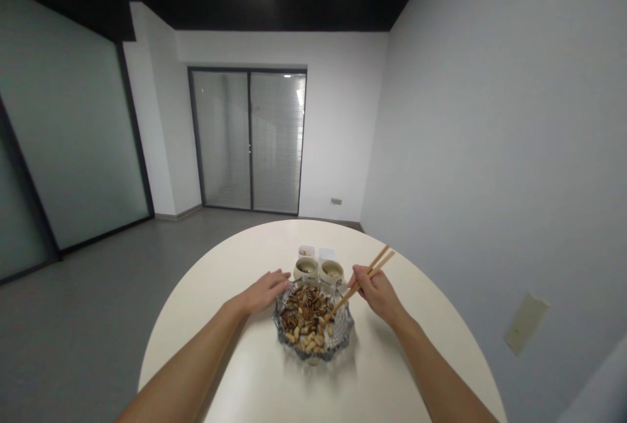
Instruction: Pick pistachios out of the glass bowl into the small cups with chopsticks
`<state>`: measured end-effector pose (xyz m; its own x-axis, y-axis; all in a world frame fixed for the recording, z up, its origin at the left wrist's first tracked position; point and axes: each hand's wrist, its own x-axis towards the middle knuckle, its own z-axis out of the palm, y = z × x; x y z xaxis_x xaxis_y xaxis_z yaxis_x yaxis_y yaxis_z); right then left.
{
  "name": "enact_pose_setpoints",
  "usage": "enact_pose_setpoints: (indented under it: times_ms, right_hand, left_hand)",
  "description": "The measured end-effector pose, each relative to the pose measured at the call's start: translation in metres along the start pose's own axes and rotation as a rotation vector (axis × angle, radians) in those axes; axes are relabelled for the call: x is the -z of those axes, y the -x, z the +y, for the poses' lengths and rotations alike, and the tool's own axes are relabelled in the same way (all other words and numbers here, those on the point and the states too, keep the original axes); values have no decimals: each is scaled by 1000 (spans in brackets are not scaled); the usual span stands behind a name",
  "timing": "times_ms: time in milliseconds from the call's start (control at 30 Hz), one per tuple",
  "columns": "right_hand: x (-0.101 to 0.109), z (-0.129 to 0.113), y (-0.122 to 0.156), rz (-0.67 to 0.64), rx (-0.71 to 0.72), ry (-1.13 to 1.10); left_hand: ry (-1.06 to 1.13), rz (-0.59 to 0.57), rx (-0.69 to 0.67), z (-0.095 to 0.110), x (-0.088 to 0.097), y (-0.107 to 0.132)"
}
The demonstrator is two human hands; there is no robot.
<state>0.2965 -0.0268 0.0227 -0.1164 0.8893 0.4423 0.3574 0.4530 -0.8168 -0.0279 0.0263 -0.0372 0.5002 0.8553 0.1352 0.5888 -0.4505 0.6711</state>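
A scalloped glass bowl (343, 331) holds brown, long-shaped nuts or seeds (306, 303) and pale peanuts (312, 343) toward its near side. My right hand (373, 289) is closed around a pair of wooden chopsticks (377, 264), whose tips reach down among the nuts in the bowl. At the bowl's left rim lies my left hand (268, 289), its fingers stretched out and holding nothing. Just beyond the bowl stand two small beige cups, a left cup (298, 274) and a right cup (323, 279), each with something small inside.
Behind the cups sit a small white container (306, 249) with bits in it and another white container (327, 254). Everything stands on a round cream table (235, 371). A white wall (490, 149) rises at the right, and a glass door (249, 142) is at the back.
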Motion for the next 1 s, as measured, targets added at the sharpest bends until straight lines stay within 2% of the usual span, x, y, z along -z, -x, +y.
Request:
enact_pose_setpoints:
  times_ms: [567,1000]
  right_hand:
    - [11,-3,-4,77,-62,-84]
    - [5,-4,0,-93,30,-37]
  left_hand:
    - [17,13,-10,-5,0,1]
    - [17,5,-7,-6,0,-1]
